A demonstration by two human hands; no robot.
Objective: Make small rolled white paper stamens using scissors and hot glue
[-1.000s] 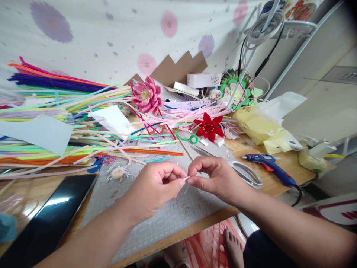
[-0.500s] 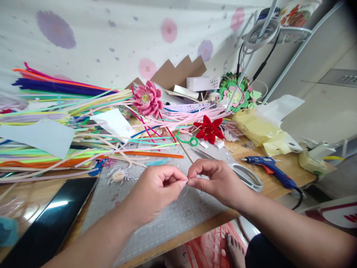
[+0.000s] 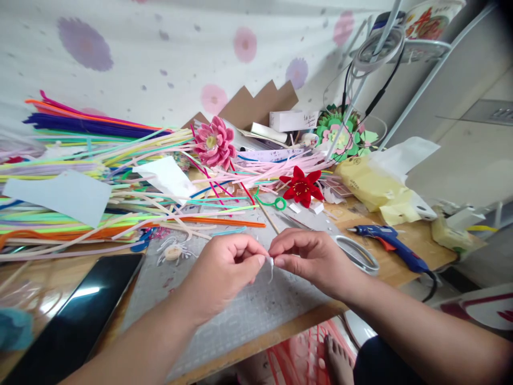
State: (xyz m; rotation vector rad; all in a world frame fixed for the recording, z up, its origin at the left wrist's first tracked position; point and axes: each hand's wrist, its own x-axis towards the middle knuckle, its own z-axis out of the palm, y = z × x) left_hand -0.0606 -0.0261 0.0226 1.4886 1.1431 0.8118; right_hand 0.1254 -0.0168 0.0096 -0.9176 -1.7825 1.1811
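Observation:
My left hand (image 3: 226,275) and my right hand (image 3: 310,259) meet over a grey cutting mat (image 3: 216,331), fingertips pinched close together. Between them is a thin white strand (image 3: 271,271), whose loose end hangs below my fingers; its upper part is hidden, and its material is too small to make out. Behind my right hand lie scissors (image 3: 356,255) with grey handles, blades partly covered by the hand. To the left of my left hand, a cream disc with thin white strands (image 3: 173,253) rests on the mat. A red pipe-cleaner flower (image 3: 301,187) sits beyond my hands.
Bundles of coloured pipe cleaners (image 3: 100,128) fill the left and back. A pink flower (image 3: 214,141) stands among them. A black phone (image 3: 80,315) lies at front left. On the right is a blue glue gun (image 3: 390,243) with its cord, near a yellow tissue pack (image 3: 368,184).
My fingertips have shifted slightly, and the white strand's loose end now hangs straighter down and shows more clearly. Both hands stay pinched together in nearly the same place.

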